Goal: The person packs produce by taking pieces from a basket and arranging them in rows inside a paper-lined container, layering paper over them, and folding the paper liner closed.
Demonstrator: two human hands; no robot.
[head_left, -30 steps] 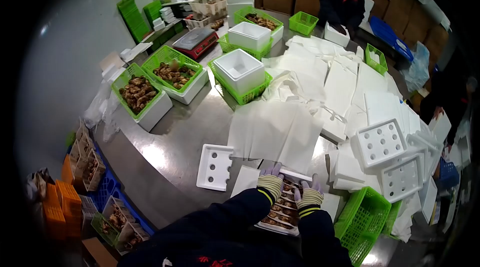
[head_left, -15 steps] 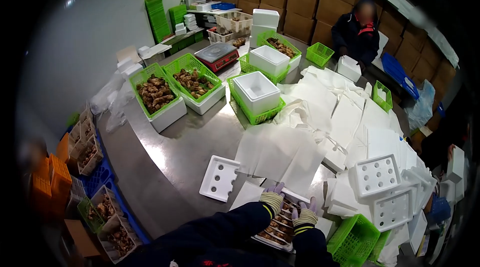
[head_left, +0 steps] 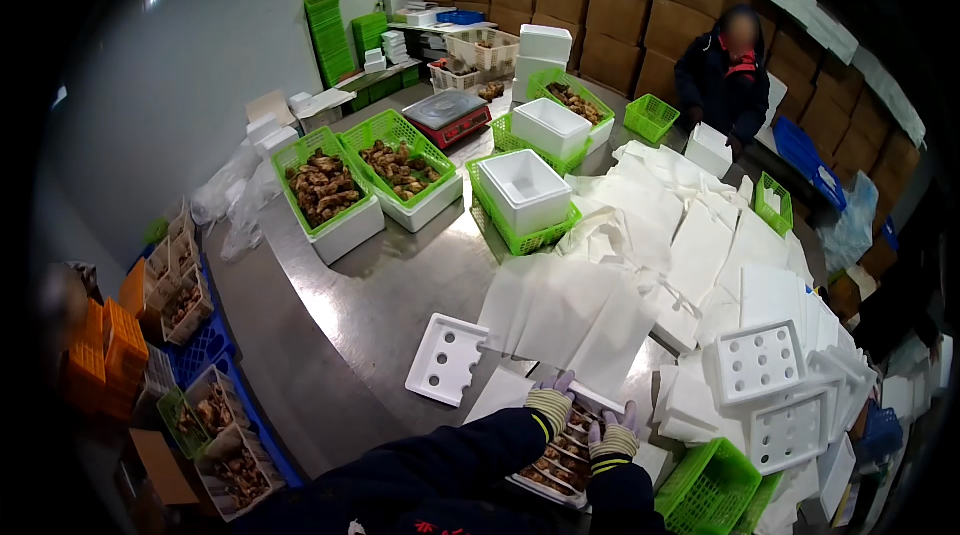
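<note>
In front of me is a white foam box (head_left: 598, 399) packed with rows of brown, knobby pieces that look like mushrooms, separated by pale strips. My left hand (head_left: 553, 395), in a light glove with a striped cuff, grips the far left part of its rim. My right hand (head_left: 615, 435), gloved the same way, holds the right side, fingers bent over the edge. The palms and some fingertips are hidden. Left of the box lies a white foam lid with round holes (head_left: 440, 359). White paper sheets (head_left: 560, 320) spread just beyond my hands.
Green baskets of brown pieces (head_left: 322, 185) sit on foam boxes near a red scale (head_left: 447, 117). More holed lids (head_left: 760, 360) and a green basket (head_left: 705, 490) are at my right. Across the table a person (head_left: 722, 75) handles a white box (head_left: 708, 150). Crates (head_left: 235, 470) line the left.
My view has shifted a little, so the scene sits slightly lower and to the right. Both hands stay on the foam box. At the far right edge, a person's hand and white box have moved.
</note>
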